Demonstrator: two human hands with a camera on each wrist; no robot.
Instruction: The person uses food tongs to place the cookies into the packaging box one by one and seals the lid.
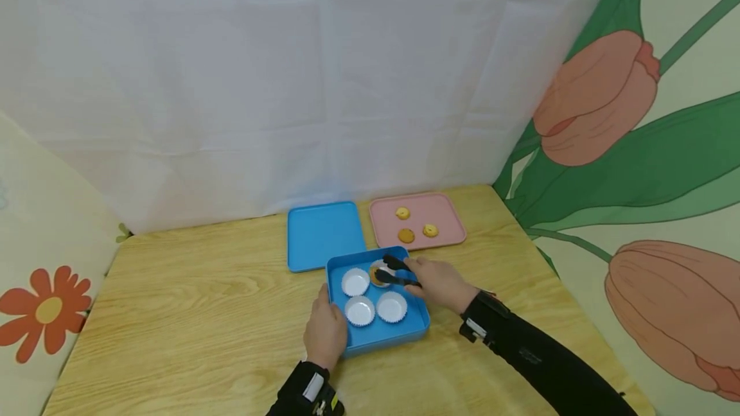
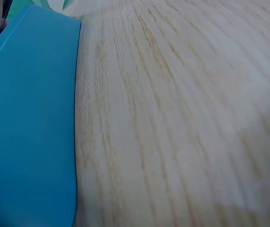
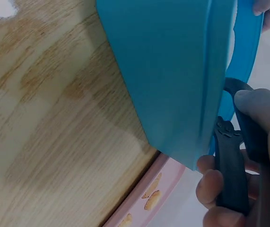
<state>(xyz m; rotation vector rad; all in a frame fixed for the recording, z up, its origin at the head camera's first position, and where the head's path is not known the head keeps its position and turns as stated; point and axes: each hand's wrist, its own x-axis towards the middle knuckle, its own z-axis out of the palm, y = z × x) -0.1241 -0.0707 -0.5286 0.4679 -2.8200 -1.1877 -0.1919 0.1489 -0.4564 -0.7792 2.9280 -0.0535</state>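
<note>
My left hand (image 1: 325,332) grips the left wall of a blue box (image 1: 376,342), its thumb by the rim. Black tongs (image 1: 399,280) are held in my right hand (image 1: 442,283), which hovers over the box's back right corner. Several white fluted cups (image 1: 360,311) stand inside the box. Over the back right cup (image 1: 383,264) the tongs' arms are spread apart, and a golden-brown cookie (image 1: 374,274) shows there between them. Whether the tips touch it I cannot tell. In the right wrist view, thumb and fingers wrap the tongs (image 3: 232,170); the box wall hides their tips.
Behind the box lies a shallow blue tray or lid (image 1: 324,236). Right of it a pink tray (image 1: 384,226) bears 3 small baked pieces (image 1: 406,235). All stand on a wood-grain table (image 1: 220,313), with a white cloth (image 1: 231,82) hanging behind.
</note>
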